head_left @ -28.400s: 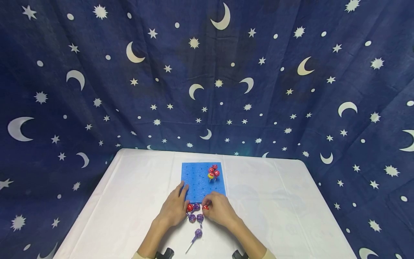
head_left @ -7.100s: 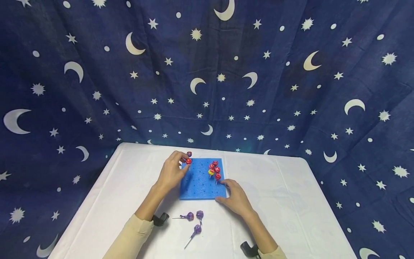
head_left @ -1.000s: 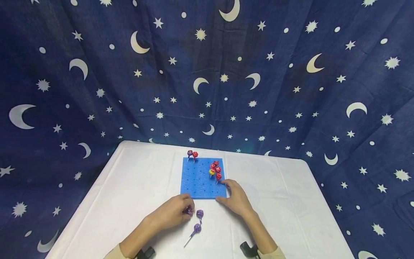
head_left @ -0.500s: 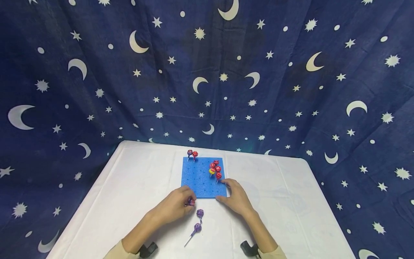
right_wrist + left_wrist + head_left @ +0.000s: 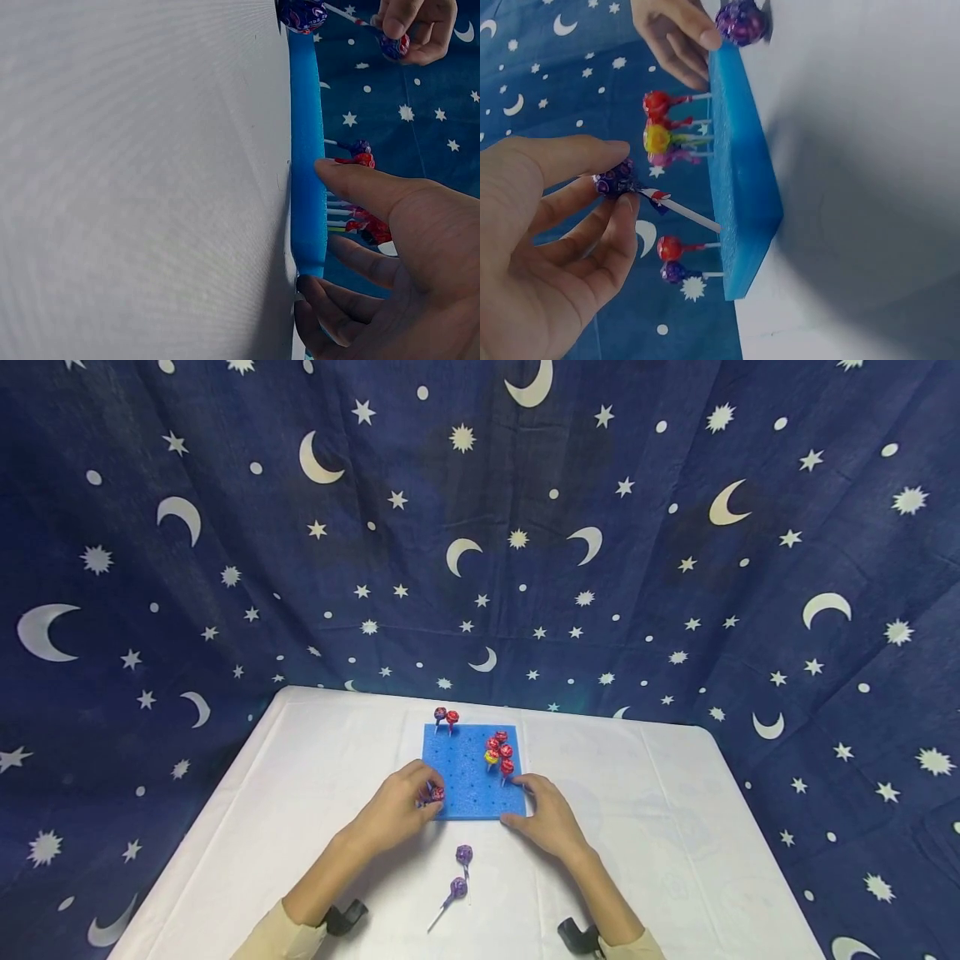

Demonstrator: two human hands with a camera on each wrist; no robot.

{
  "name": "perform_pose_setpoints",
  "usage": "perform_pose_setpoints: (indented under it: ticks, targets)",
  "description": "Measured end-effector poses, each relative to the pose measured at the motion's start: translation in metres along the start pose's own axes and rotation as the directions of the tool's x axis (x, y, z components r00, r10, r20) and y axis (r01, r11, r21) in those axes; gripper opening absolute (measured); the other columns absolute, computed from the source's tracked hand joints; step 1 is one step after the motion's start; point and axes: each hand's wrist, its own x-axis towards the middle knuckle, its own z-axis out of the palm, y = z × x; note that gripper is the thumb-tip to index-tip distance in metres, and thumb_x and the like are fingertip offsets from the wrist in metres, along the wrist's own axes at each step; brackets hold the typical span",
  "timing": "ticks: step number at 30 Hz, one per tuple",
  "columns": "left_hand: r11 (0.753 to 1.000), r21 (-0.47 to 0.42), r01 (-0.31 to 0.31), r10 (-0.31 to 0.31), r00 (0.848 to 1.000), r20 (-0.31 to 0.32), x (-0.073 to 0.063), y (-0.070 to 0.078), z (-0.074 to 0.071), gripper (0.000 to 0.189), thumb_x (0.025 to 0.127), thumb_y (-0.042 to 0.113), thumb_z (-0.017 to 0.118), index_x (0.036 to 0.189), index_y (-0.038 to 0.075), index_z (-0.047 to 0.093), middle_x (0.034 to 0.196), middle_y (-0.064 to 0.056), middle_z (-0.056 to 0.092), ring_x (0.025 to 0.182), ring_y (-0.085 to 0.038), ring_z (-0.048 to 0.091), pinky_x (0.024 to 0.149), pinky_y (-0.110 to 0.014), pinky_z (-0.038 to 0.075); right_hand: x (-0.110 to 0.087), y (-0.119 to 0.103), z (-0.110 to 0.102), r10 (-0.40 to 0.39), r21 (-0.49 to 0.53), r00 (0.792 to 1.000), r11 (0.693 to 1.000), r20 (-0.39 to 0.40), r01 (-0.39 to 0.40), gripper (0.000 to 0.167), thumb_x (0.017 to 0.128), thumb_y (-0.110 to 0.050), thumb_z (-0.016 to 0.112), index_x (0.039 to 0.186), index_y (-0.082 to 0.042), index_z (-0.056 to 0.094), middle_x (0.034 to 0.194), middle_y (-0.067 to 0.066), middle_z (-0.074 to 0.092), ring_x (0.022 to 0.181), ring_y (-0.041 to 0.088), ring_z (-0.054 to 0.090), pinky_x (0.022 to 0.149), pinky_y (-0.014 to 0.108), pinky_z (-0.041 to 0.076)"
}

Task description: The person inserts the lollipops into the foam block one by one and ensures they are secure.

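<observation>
My left hand (image 5: 401,803) pinches a purple-and-red wrapped lollipop (image 5: 615,180) by its head, over the left front part of the blue foam board (image 5: 463,781). In the left wrist view its white stick slants to the board's surface; whether the tip is in a hole I cannot tell. My right hand (image 5: 551,818) holds the board's right front corner, thumb at the front edge and fingers along the right side. At the back left corner stand a dark blue lollipop (image 5: 440,714) and a red lollipop (image 5: 452,717). Several red lollipops (image 5: 507,767) and a yellow lollipop (image 5: 491,757) stand on the right.
Two purple lollipops (image 5: 458,887) lie on the white tabletop (image 5: 637,860) in front of the board. Rows of small holes dot the board. A dark blue curtain (image 5: 480,568) with moons and stars hangs behind the table.
Since 7.1 s ago, the red lollipop was set beside the dark blue one. In the last second, my left hand carried another lollipop from the table up over the board. My right hand stayed put.
</observation>
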Motion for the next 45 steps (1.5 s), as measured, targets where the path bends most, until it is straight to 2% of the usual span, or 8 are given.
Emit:
perform_pose_setpoints:
  ticks: [4,11,15,22,31,45]
  targets:
    - [0.999,-0.025,0.035,-0.036,0.999,-0.020,0.005,-0.003,-0.006,0.023,0.086,0.007,0.085,0.102,0.014,0.070,0.097,0.003,0.063,0.085,-0.014,0.064,0.072,-0.025,0.058,0.000,-0.001,0.000,0.003,0.000,1.000,1.000,0.001,-0.003,0.063,0.082,-0.034,0.091,0.136,-0.016,0.065,0.146,0.011,0.060,0.141,0.035,0.051,0.117,0.056,0.042]
    - [0.999,-0.032,0.004,-0.008,0.994,-0.111,0.014,-0.014,-0.010,0.024,0.084,0.003,0.085,0.102,0.012,0.070,0.097,0.001,0.064,0.082,-0.016,0.066,0.070,-0.029,0.059,-0.001,-0.002,-0.001,0.006,-0.005,1.000,1.000,-0.003,-0.006,0.063,0.081,-0.034,0.091,0.136,-0.016,0.065,0.145,0.010,0.060,0.141,0.036,0.051,0.117,0.056,0.042]
    - [0.999,-0.036,0.010,-0.015,0.989,-0.145,0.020,-0.018,-0.013,0.025,0.084,0.003,0.084,0.103,0.012,0.070,0.097,0.001,0.064,0.082,-0.018,0.067,0.071,-0.032,0.060,-0.001,-0.003,-0.002,0.006,-0.003,1.000,1.000,-0.005,-0.006,0.063,0.082,-0.034,0.090,0.136,-0.016,0.065,0.145,0.010,0.060,0.141,0.036,0.051,0.117,0.057,0.042]
    - [0.997,-0.065,0.038,-0.049,0.985,-0.167,0.027,-0.022,-0.016,0.023,0.086,0.005,0.083,0.103,0.011,0.069,0.098,-0.001,0.065,0.083,-0.018,0.067,0.073,-0.039,0.062,0.000,-0.002,0.000,-0.004,-0.007,1.000,1.000,-0.007,0.004,0.063,0.081,-0.035,0.091,0.135,-0.017,0.065,0.144,0.009,0.061,0.140,0.035,0.052,0.117,0.056,0.042]
    - [0.995,-0.095,0.013,-0.032,0.979,-0.202,0.038,-0.026,-0.017,0.022,0.086,0.003,0.083,0.101,0.008,0.068,0.099,-0.003,0.066,0.082,-0.016,0.067,0.074,-0.035,0.063,0.000,-0.001,0.000,0.006,-0.010,1.000,1.000,-0.003,-0.006,0.063,0.081,-0.036,0.091,0.136,-0.018,0.065,0.145,0.009,0.061,0.141,0.035,0.051,0.117,0.056,0.042]
    - [0.985,-0.159,0.063,-0.100,0.967,-0.235,0.061,-0.043,-0.010,0.023,0.087,0.004,0.081,0.105,0.005,0.066,0.102,-0.008,0.066,0.084,-0.020,0.069,0.077,-0.037,0.064,0.001,0.000,0.000,0.001,0.001,1.000,1.000,0.002,-0.001,0.063,0.081,-0.036,0.091,0.135,-0.018,0.065,0.145,0.009,0.061,0.141,0.034,0.051,0.117,0.055,0.042]
